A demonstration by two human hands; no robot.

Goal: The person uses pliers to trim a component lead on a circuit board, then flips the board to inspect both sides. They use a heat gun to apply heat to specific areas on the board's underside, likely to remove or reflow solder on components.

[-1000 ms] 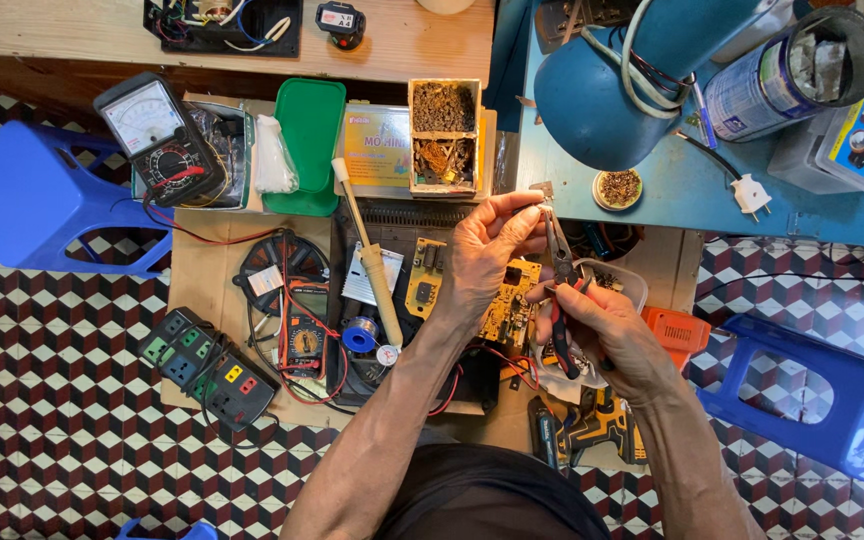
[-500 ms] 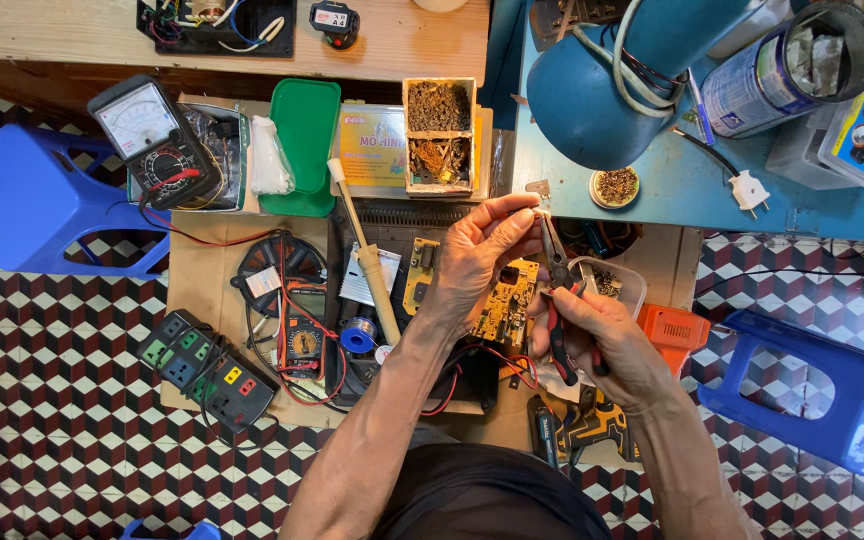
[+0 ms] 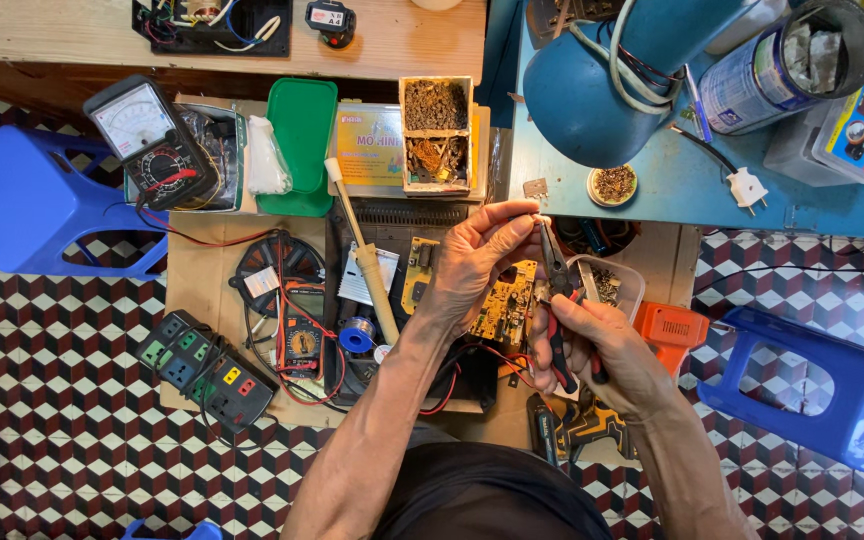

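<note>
My left hand (image 3: 477, 258) holds a yellow circuit board (image 3: 505, 303) tilted above the work surface, thumb and fingers pinched at its upper edge. My right hand (image 3: 607, 345) grips a pair of pliers with red and black handles (image 3: 559, 300), whose jaws point up at the board's right edge, close to my left fingertips. Red wires (image 3: 472, 360) hang from the board towards a black casing below.
A soldering iron (image 3: 362, 255), solder spool (image 3: 356, 334), two multimeters (image 3: 152, 140), a power strip (image 3: 207, 368) and a green lid (image 3: 300, 140) lie to the left. Blue stools (image 3: 22, 205) stand on both sides. A blue table (image 3: 712, 190) holds a lamp, can and plug.
The view has shifted slightly. Both hands stay together at the board, with the pliers' jaws still at its upper right edge.
</note>
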